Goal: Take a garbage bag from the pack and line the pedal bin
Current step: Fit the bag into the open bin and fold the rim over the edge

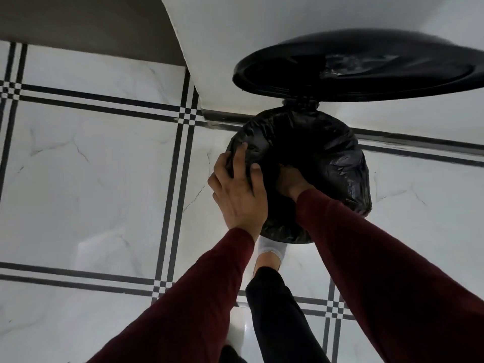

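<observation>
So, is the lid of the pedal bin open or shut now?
Open. The lid stands raised behind the bin, showing its underside, while the black bag covers the rim and a socked foot reaches under the bin's front.

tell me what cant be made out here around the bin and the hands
- Right hand, head view: fingers sunk in the dark of the black bag, grip unclear.
- Bin body: wrapped by the bag.
- Lid: right side cut off by the frame edge.
- Pedal: hidden under the bag and the socked foot.
- Pack of bags: not in view.
</observation>
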Tool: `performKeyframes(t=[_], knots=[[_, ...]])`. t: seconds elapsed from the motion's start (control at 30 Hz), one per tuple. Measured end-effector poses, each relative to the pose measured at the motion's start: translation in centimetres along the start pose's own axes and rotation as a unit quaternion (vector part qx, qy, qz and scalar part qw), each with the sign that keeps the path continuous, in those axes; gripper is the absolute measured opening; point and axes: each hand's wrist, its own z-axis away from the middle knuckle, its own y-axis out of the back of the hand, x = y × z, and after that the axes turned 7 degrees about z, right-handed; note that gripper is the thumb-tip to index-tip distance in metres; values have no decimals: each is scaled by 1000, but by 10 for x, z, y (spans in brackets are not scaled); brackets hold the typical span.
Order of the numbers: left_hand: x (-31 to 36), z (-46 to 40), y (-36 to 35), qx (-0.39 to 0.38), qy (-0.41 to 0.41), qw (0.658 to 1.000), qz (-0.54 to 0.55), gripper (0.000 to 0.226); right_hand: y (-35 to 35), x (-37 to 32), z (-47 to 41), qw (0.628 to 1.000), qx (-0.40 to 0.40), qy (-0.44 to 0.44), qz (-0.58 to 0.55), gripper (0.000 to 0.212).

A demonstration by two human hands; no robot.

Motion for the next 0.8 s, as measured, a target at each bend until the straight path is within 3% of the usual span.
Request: performKeyframes(t=[0.13, 0.2, 0.33, 0.43, 0.6, 0.7, 0.8], knots=[[-2, -1, 0, -1, 4, 1000, 13, 50, 11, -3, 20, 992, -48, 86, 73, 50], [-3, -1, -1, -2, 5, 1000, 23, 50, 15, -1, 26, 986, -16, 133, 101, 49], [-5, -3, -1, -4, 10, 999, 30, 51, 11, 3, 29, 1000, 11, -6, 9, 37], [-5, -3, -1, -6, 15, 999, 35, 53, 12, 4, 30, 996, 65, -38, -50, 37], [-4, -3, 1, -12, 21, 999, 41, 55, 32, -7, 45, 995, -71, 70, -17, 47], [-2, -3, 5, -28, 32, 998, 47, 58, 35, -6, 53, 997, -30, 61, 18, 41], [3, -3, 14, -56, 56, 996, 48, 62, 38, -3, 71, 995, 79, 25, 58, 35]])
